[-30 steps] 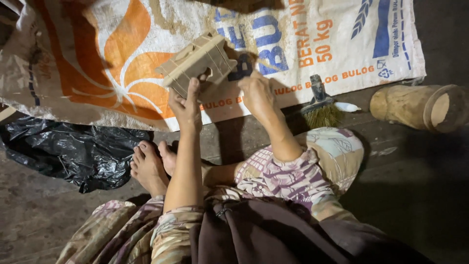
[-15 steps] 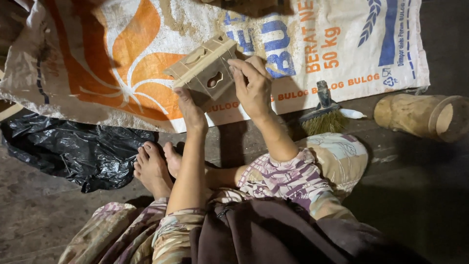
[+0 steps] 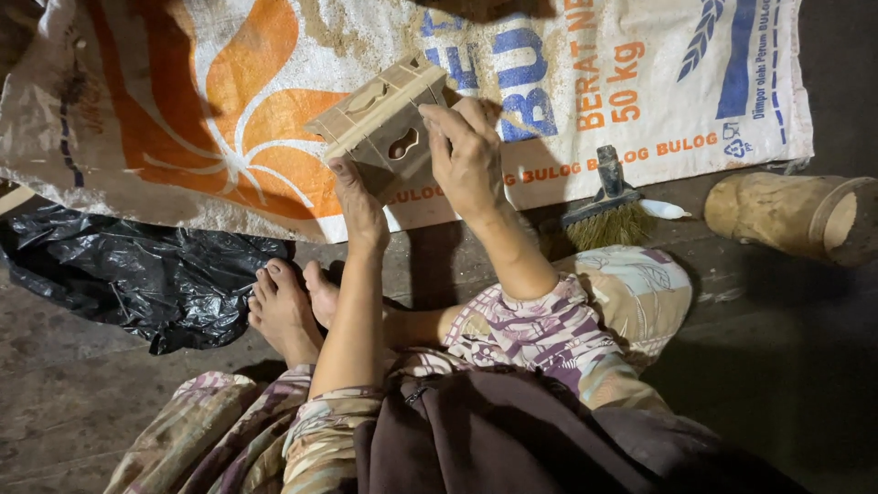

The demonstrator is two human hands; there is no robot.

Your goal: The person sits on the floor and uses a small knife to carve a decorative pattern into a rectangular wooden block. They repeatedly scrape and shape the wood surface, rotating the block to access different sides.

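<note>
Left hand (image 3: 358,203) is gripping the lower edge of a small wooden box (image 3: 384,123), fingers closed around it from below. Right hand (image 3: 468,155) is pressing against the box's right side, fingers curled on it; exact contact on the far face is hidden. Box is being held in the air, tilted, above a printed woven sack (image 3: 229,101) spread on the floor. It's looking light and stiff, thin slatted panels with cut-out holes, probably fragile at the joints; best held by the solid frame edges, not the thin slats. A small brush (image 3: 608,206) is lying just right of the hands, a cylindrical wooden container (image 3: 786,215) further right on its side, a black plastic bag (image 3: 137,279) crumpled at left. Person is sitting cross-legged, bare feet (image 3: 288,306) showing, on a dark, rough floor (image 3: 786,366); lighting is dim.
</note>
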